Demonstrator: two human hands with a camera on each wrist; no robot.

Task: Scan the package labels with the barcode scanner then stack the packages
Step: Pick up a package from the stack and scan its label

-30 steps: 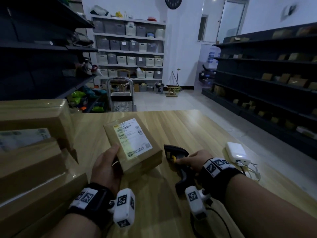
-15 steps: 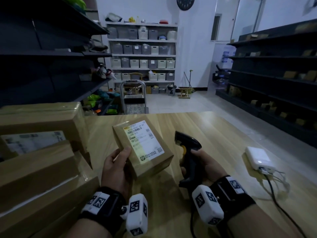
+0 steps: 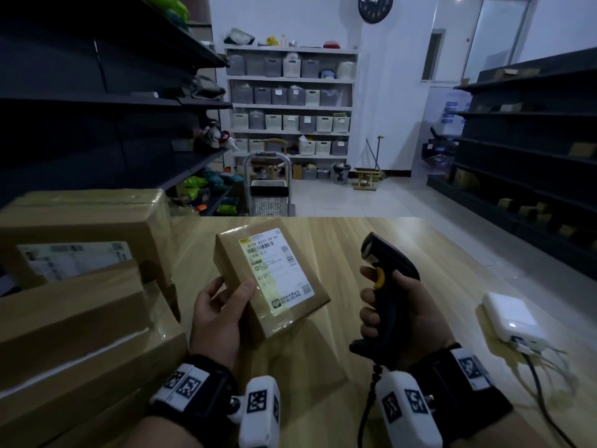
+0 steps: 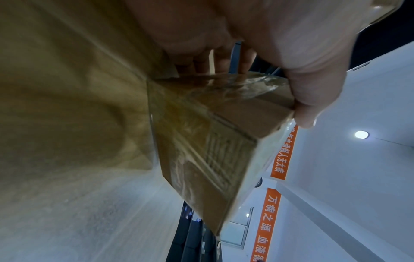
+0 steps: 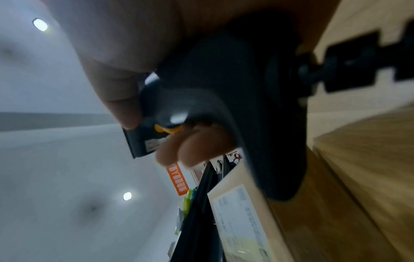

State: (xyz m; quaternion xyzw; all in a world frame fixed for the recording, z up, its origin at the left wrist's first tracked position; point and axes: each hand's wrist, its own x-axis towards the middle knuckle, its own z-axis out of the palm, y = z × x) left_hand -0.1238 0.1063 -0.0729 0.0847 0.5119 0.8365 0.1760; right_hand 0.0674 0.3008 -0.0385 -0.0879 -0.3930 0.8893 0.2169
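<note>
One small package (image 3: 271, 279), label (image 3: 277, 270) up, off the table (image 3: 323, 231), gripped by left hand (image 3: 219, 315). Label reads "0237 29 02". One barcode scanner (image 3: 384, 279) at package's 3 o'clock, clenched in right hand (image 3: 410, 318). Three stacked boxes (image 3: 74, 292) at 9 o'clock. One white charger (image 3: 513, 318) at 3 o'clock.

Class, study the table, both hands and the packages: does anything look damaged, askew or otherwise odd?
Nothing stands out. The left hand holds the small package label up, tilted towards the barcode scanner gripped in the right hand. The stacked packages look intact.
</note>
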